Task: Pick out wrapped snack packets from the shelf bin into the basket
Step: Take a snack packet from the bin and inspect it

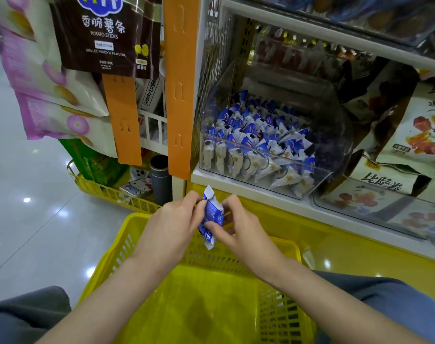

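I count two hands, my left hand (pixel 171 219) and right hand (pixel 238 227), both pinching one packet (pixel 212 212). One basket (pixel 137 217) at six o'clock. One bin (pixel 335 145) at two o'clock, its heap of packets (pixel 248 135) beyond counting. Two orange strips (pixel 122 120) at eleven o'clock.

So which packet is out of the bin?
The blue-and-white packet pinched by left hand and right hand above the yellow basket; others lie in the clear bin.

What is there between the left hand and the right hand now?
A blue-and-white packet, pinched by the left hand and the right hand, above the basket. The head view shows it.
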Demonstrator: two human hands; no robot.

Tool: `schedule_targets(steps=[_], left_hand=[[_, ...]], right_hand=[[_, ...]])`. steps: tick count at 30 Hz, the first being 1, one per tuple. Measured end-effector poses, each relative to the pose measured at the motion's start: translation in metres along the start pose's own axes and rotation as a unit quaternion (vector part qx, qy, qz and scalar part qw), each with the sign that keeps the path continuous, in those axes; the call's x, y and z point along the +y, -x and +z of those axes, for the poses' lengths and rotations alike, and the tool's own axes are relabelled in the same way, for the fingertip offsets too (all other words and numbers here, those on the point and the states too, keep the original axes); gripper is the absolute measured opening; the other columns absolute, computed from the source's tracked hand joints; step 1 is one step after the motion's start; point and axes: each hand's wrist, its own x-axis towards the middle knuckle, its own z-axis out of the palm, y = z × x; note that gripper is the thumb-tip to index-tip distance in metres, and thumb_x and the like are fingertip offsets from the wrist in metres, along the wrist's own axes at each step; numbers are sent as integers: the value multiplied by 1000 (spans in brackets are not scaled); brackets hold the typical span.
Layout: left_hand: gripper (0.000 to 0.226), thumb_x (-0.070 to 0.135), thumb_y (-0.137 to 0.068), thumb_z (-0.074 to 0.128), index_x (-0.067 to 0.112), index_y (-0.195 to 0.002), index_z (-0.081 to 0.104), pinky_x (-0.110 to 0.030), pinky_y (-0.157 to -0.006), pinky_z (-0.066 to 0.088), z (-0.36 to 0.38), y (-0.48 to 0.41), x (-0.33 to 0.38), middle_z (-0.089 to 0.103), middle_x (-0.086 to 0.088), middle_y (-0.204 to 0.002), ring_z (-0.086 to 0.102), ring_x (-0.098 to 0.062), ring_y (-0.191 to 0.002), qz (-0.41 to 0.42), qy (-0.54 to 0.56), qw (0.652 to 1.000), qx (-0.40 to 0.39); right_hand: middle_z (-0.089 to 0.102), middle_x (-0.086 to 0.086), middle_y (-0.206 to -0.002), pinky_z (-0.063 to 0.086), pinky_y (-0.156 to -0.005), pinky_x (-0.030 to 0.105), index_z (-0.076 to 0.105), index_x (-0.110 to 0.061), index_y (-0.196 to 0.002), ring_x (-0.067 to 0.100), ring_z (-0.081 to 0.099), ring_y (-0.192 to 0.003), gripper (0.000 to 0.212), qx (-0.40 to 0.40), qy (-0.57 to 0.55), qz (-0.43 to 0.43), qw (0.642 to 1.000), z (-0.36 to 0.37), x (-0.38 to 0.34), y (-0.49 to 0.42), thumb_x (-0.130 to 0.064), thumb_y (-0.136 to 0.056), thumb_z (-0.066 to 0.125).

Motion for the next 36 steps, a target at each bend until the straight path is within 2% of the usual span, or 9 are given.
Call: schedule_targets(steps=[3, 9, 11, 13, 17, 20, 24, 30, 36], left_hand=[[24, 29, -96, 38, 24, -72, 37, -23, -43, 25, 2, -1, -3, 38, 9, -53, 39, -11, -47, -7, 20, 1000, 10], [31, 27, -98, 38, 20, -78, 61, -48, -64, 53, 6, -8, -4, 65, -10, -70, 62, -28, -67, -132, 216, 967, 16], [39, 40, -96, 36, 24, -83, 69, -46, -77, 53, 5, -10, 1, 72, -7, -82, 66, -25, -82, -186, 319, 929, -23], [43, 53, -86, 37, 29, -80, 73, -29, -78, 54, 4, -9, 6, 74, 0, -84, 68, -11, -83, -217, 410, 883, -79], [12, 24, -90, 55, 23, -97, 64, -19, -72, 52, 7, -8, 13, 70, -2, -91, 66, -6, -80, -198, 415, 884, -79], [12, 14, -93, 50, 16, -97, 62, -26, -72, 52, 5, -11, 12, 68, -6, -88, 63, -13, -79, -203, 403, 892, -39], [18, 19, -96, 47, 17, -98, 65, -34, -78, 56, 1, -12, 8, 71, -8, -93, 67, -20, -86, -219, 441, 870, 2], [26, 31, -89, 52, 15, -105, 64, -28, -73, 57, -1, -14, 10, 73, -5, -98, 69, -17, -90, -264, 561, 784, -26], [16, 21, -87, 61, 20, -103, 65, -36, -89, 52, 0, -12, 15, 73, 0, -101, 68, -15, -95, -260, 491, 829, -56]], right_hand=[[59, -8, -96, 50, -68, 18, 44, -15, -100, 1, 57, -83, 25, -3, -33, 10, 999, 1, -1, 0, -28, -87, 62], [57, -4, -114, 50, -85, 25, 43, -23, -108, 13, 61, -100, 32, -17, -219, 80, 972, -3, -5, -10, -22, -84, 64], [56, -13, -111, 49, -81, 15, 40, -27, -114, -3, 59, -92, 47, -1, -167, 73, 983, -3, -4, -9, -28, -78, 71], [54, -18, -108, 45, -79, 9, 39, -26, -119, -12, 53, -91, 59, 37, -64, 48, 996, -4, -3, -7, -36, -73, 75], [55, -8, -117, 43, -92, 32, 42, -21, -126, 7, 51, -109, 71, 61, 61, 8, 996, -4, 0, -6, -48, -68, 74], [56, -9, -116, 39, -91, 25, 46, -27, -122, 5, 50, -107, 60, 44, 27, 16, 999, -6, -2, -7, -47, -72, 72], [68, -2, -94, 44, -74, 21, 62, -24, -102, 7, 59, -83, 17, 35, -66, 48, 996, -14, -3, -11, -28, -86, 64], [72, 0, -80, 54, -62, 20, 67, -22, -89, 10, 68, -74, 14, 44, -266, 88, 959, -14, -6, -10, -10, -86, 62], [70, 0, -93, 55, -77, 29, 65, -24, -101, 14, 65, -85, 17, 39, -144, 49, 988, -17, -11, -1, -18, -94, 51]])
